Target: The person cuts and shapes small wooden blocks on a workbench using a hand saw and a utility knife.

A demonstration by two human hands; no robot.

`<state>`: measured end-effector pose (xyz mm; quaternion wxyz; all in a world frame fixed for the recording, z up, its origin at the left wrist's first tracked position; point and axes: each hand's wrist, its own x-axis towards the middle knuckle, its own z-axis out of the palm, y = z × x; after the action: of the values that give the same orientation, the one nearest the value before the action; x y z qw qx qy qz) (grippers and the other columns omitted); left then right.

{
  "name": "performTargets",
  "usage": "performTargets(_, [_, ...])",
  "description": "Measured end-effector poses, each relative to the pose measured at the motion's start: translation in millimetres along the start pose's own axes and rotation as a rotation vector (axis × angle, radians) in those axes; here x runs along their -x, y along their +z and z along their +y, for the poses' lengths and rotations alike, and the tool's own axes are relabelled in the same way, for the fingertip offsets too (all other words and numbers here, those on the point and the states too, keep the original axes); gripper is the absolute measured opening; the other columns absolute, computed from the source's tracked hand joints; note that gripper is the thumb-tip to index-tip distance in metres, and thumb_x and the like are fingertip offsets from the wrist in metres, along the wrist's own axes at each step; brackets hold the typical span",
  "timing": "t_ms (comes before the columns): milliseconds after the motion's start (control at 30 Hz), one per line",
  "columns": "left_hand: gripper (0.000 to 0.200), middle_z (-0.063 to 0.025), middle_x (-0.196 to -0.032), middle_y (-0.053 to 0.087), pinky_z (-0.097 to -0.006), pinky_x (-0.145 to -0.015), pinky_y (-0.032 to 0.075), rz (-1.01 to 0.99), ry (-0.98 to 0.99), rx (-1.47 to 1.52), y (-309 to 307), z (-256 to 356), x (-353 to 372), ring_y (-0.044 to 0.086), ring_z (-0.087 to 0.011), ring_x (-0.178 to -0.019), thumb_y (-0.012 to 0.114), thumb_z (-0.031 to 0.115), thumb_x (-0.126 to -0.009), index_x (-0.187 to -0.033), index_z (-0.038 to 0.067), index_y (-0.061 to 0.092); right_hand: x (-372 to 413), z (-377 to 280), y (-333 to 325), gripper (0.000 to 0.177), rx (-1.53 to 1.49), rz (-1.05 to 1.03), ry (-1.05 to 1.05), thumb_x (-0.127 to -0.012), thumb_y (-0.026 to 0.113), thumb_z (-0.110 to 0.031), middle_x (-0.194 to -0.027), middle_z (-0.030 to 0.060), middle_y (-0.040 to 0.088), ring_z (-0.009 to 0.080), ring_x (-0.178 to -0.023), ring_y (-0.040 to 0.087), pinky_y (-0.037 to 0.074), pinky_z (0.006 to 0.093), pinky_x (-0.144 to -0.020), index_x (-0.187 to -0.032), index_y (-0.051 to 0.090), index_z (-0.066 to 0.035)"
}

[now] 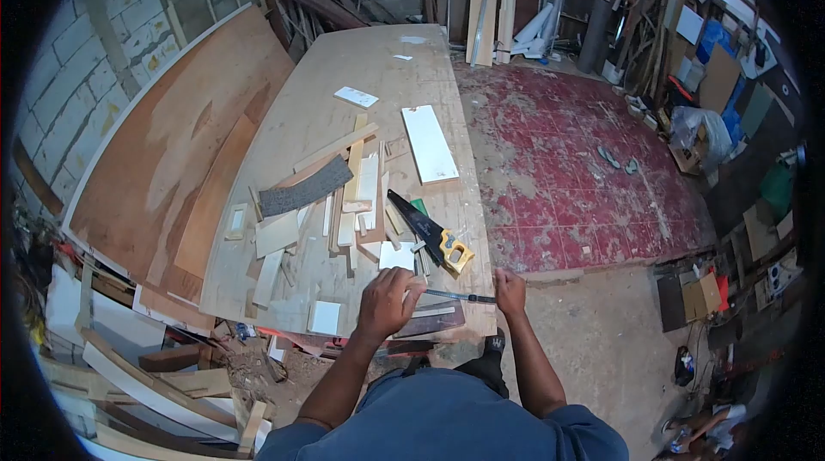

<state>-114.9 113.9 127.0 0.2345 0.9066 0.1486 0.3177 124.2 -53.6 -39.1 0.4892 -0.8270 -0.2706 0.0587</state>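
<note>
My right hand [510, 291] is closed around one end of a thin, dark, bar-like tool [460, 295], just past the right edge of the worktable. The tool lies nearly level across the near corner, and its exact kind is too small to make out. At its left end my left hand [388, 299] has its fingers curled together; they hide what they grip. A handsaw [427, 233] with a black blade and yellow handle lies flat just beyond my hands. A small white board [397, 256] lies near my left fingers. Below the tool is a dark flat panel [436, 321].
Wood strips and offcuts [354, 190] crowd the middle of the plywood table [296, 100], beside a grey textured strip [307, 187]. A white board [430, 144] lies farther back. Large plywood sheets [163, 160] lean left. Another person [709, 427] is partly visible at lower right.
</note>
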Motion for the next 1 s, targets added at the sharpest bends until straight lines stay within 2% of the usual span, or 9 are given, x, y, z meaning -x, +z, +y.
performTargets(33, [0.027, -0.0168, -0.084, 0.061, -0.0451, -0.071, 0.048, 0.005, -0.012, 0.000, -1.6, -2.3, -1.0, 0.061, -0.0369, -0.081, 0.062, 0.028, -0.090, -0.095, 0.002, 0.057, 4.0, 10.4, -3.2, 0.047, -0.040, -0.011, 0.051, -0.098, 0.051, -0.036, -0.053, 0.0052, 0.047, 0.0147, -0.051, 0.045, 0.038, 0.0350, -0.051, -0.068, 0.053, -0.001])
performTargets(133, [0.026, -0.0132, -0.086, 0.065, -0.0445, -0.071, 0.050, -0.114, -0.106, -0.159, -3.0, -15.0, 0.1, 0.063, -0.0332, -0.083, 0.064, 0.029, -0.089, -0.097, 0.005, 0.058, 10.0, 30.0, -4.2, 0.048, -0.104, -0.044, 0.069, -0.101, 0.048, -0.033, -0.054, -0.0043, 0.039, 0.0075, -0.053, 0.038, 0.032, 0.0307, -0.048, -0.063, 0.046, -0.004])
performTargets(233, [0.026, -0.0132, -0.088, 0.065, -0.0445, -0.070, 0.051, -0.089, -0.105, -0.133, -1.0, -20.5, -1.5, 0.064, -0.0338, -0.082, 0.064, 0.028, -0.089, -0.101, 0.006, 0.058, 18.2, 29.1, -2.2, 0.047, -0.117, -0.046, 0.055, -0.102, 0.047, -0.030, -0.056, -0.0053, 0.038, 0.0067, -0.053, 0.035, 0.029, 0.0290, -0.049, -0.062, 0.042, -0.006])
performTargets(333, [0.025, -0.0125, -0.088, 0.065, -0.0442, -0.071, 0.051, -0.150, -0.093, -0.107, -1.8, -23.7, -5.1, 0.064, -0.0338, -0.083, 0.064, 0.026, -0.088, -0.105, 0.008, 0.058, 23.9, 27.5, 5.6, 0.049, -0.108, -0.079, 0.062, -0.099, 0.050, -0.036, -0.054, 0.0089, 0.043, 0.0150, -0.055, 0.044, 0.039, 0.0370, -0.054, -0.068, 0.051, 0.002])
performTargets(567, [0.024, -0.0094, -0.097, 0.066, -0.0421, -0.073, 0.052, -0.180, -0.053, -0.086, 6.2, -37.4, -5.8, 0.065, -0.0316, -0.088, 0.067, 0.021, -0.086, -0.108, 0.011, 0.062, 34.2, -14.7, 18.4, 0.039, -0.297, -0.266, 0.013, -0.099, 0.051, -0.030, -0.060, 0.0089, 0.048, 0.0150, -0.059, 0.047, 0.041, 0.0351, -0.057, -0.075, 0.050, 0.001])
performTargets(733, [0.024, -0.0094, -0.098, 0.063, -0.0419, -0.075, 0.051, -0.171, -0.055, -0.058, 6.8, -32.9, -9.0, 0.063, -0.0311, -0.091, 0.067, 0.018, -0.085, -0.107, 0.010, 0.062, 34.1, -53.8, 16.8, 0.028, -0.137, -0.337, 0.012, -0.091, 0.064, -0.025, -0.064, 0.0123, 0.053, 0.0205, -0.060, 0.051, 0.045, 0.0359, -0.061, -0.083, 0.050, -0.001])
performTargets(900, [0.024, -0.0097, -0.097, 0.061, -0.0419, -0.076, 0.050, -0.174, -0.041, -0.018, 14.1, -35.7, -9.7, 0.063, -0.0309, -0.091, 0.066, 0.016, -0.085, -0.108, 0.010, 0.062, 40.2, -71.9, 15.1, 0.032, -0.182, -0.470, 0.015, -0.086, 0.062, -0.014, -0.076, 0.0161, 0.056, 0.0292, -0.070, 0.060, 0.048, 0.0407, -0.068, -0.110, 0.043, -0.004])
performTargets(933, [0.024, -0.0099, -0.096, 0.061, -0.0419, -0.077, 0.050, -0.179, -0.044, -0.006, 16.4, -34.9, -10.5, 0.062, -0.0309, -0.091, 0.066, 0.016, -0.085, -0.108, 0.010, 0.062, 42.4, -69.5, 17.8, 0.041, -0.178, -0.513, -0.006, -0.087, 0.058, -0.004, -0.084, 0.0075, 0.054, 0.0155, -0.073, 0.054, 0.047, 0.0323, -0.068, -0.121, 0.036, -0.004])
performTargets(1000, [0.024, -0.0102, -0.097, 0.061, -0.0420, -0.077, 0.050, -0.188, -0.047, 0.050, 28.1, -37.7, -11.4, 0.062, -0.0310, -0.092, 0.066, 0.016, -0.085, -0.108, 0.010, 0.062, 45.0, -68.5, 19.5, 0.042, -0.175, -0.520, -0.036, -0.087, 0.058, -0.003, -0.086, 0.0085, 0.054, 0.0167, -0.076, 0.055, 0.047, 0.0328, -0.070, -0.122, 0.035, -0.004])
